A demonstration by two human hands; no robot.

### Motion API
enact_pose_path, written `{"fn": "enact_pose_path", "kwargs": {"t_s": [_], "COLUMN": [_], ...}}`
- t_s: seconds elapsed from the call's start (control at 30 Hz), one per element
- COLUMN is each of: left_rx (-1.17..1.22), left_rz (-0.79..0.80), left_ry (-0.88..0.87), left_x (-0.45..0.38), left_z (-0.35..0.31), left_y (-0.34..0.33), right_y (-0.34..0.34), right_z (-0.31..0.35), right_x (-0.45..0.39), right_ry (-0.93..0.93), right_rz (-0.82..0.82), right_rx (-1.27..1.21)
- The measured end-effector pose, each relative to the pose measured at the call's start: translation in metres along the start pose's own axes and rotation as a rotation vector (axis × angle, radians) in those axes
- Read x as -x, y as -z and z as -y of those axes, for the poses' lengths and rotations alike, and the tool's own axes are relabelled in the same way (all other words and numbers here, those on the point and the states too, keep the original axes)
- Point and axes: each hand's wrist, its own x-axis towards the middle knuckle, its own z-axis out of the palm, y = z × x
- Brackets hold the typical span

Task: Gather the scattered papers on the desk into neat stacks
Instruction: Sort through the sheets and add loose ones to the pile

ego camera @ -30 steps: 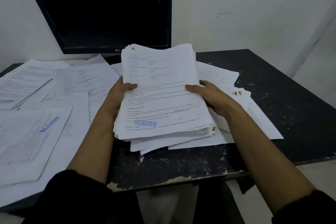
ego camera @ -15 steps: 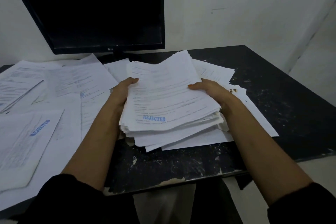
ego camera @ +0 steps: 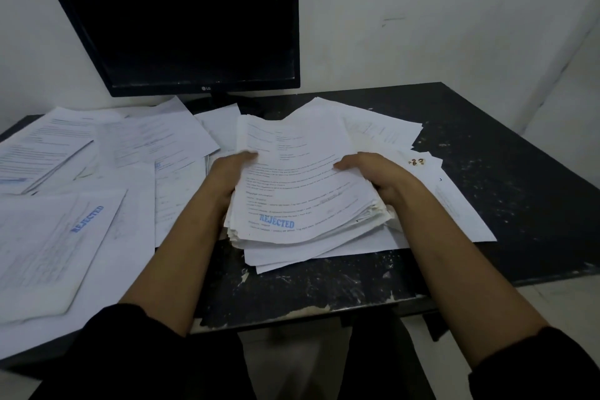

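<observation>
A thick, uneven stack of printed papers (ego camera: 302,185) lies low over the middle of the dark desk (ego camera: 506,204), its top sheet stamped REJECTED in blue. My left hand (ego camera: 227,175) grips the stack's left edge, thumb on top. My right hand (ego camera: 380,175) grips its right edge in the same way. Loose sheets (ego camera: 454,201) spread out beneath the stack toward the right. More scattered papers (ego camera: 136,153) cover the desk's left half, among them a sheet with a slanted REJECTED stamp (ego camera: 55,247).
A black monitor (ego camera: 181,16) stands at the back of the desk, against a white wall. The desk's front edge (ego camera: 292,312) is chipped, close to my body. Bare dark desktop shows on the right side.
The stack, held tilted up toward me a second ago, has come down flatter onto the sheets beneath. Both hands keep their grip on its sides.
</observation>
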Motion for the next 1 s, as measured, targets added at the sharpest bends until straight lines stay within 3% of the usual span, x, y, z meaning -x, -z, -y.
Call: {"fn": "enact_pose_path", "kwargs": {"t_s": [0.07, 0.13, 0.3, 0.4, 0.47, 0.57, 0.63, 0.7, 0.9, 1.0], "left_rx": [-0.163, -0.163, 0.397, 0.404, 0.13, -0.589, -1.124, -1.434, -1.418, -1.444], "left_rz": [-0.04, -0.018, 0.109, 0.068, -0.011, -0.02, 0.02, 0.043, -0.165, -0.176], "left_ry": [-0.048, -0.1, 0.033, -0.01, -0.19, -0.585, -0.662, -0.594, -0.425, -0.398], "left_x": [-0.001, 0.004, -0.003, -0.014, -0.008, -0.003, -0.008, -0.012, -0.017, -0.018], "left_z": [-0.004, -0.011, -0.014, -0.001, 0.01, 0.031, 0.044, 0.05, 0.048, 0.046], "left_y": [-0.002, -0.011, -0.021, -0.032, -0.045, -0.053, -0.052, -0.052, -0.05, -0.04], "right_y": [0.003, 0.009, 0.049, 0.07, 0.08, 0.095, 0.102, 0.104, 0.114, 0.119], "right_z": [0.004, 0.009, 0.017, 0.016, 0.011, 0.003, -0.003, -0.005, -0.007, -0.004], "right_x": [0.001, 0.006, 0.007, 0.01, 0.011, 0.009, 0.006, 0.004, -0.003, -0.003], "right_ry": [0.008, 0.068, 0.214, 0.263, 0.281, 0.293, 0.286, 0.276, 0.305, 0.243], "right_rz": [0.042, 0.025, -0.091, -0.129, -0.112, -0.152, -0.171, -0.175, -0.175, -0.152], "right_rx": [0.082, 0.111, 0.042, -0.173, -0.347, -0.502, -0.53, -0.527, -0.502, -0.406]}}
